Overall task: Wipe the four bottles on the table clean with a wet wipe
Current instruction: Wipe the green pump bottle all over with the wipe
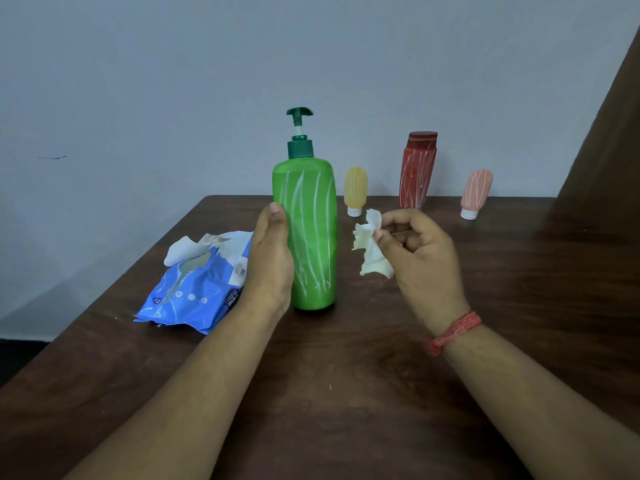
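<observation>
A tall green pump bottle streaked with white lines stands upright mid-table. My left hand grips its left side. My right hand hovers just right of the bottle and pinches a crumpled white wet wipe, which is not touching the bottle. Along the far edge stand a small yellow bottle on its white cap, a red bottle, and a small pink bottle tilted on its white cap. All three carry white marks.
A blue wet-wipe pack lies open left of the green bottle, a wipe sticking out of its top. The dark wooden table ends at a pale wall behind; its left edge runs diagonally. A brown surface rises at the far right.
</observation>
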